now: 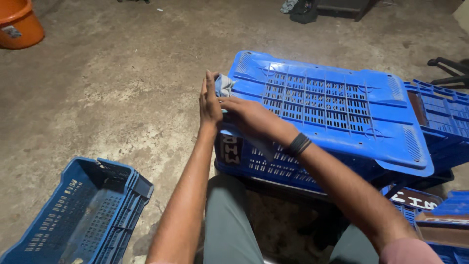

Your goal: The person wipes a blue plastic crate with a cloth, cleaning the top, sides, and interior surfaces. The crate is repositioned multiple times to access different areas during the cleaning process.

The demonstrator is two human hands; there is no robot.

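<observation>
Bucket (18, 22), orange, far left of the upturned blue crate (332, 110); open blue crate (73, 215) low to its left. Left hand (210, 102) flat against crate corner, fingers straight and together, right hand (246, 115) pinching grey cloth (224, 85) there. Wiping only at the corner, wide top looking not yet rubbed.

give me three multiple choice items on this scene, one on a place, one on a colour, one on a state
1. Where is the orange bucket?
A. top left, on the floor
B. on the crate
C. in the lap

2. What colour is the cloth?
A. red
B. grey
C. green

3. How does the big blue crate lie?
A. upright, full
B. folded flat
C. upside down

Answers:
1 A: orange bucket stands on the floor.
2 B: cloth looks grey between left hand and right hand.
3 C: big blue crate shows its slotted base upward.
</observation>
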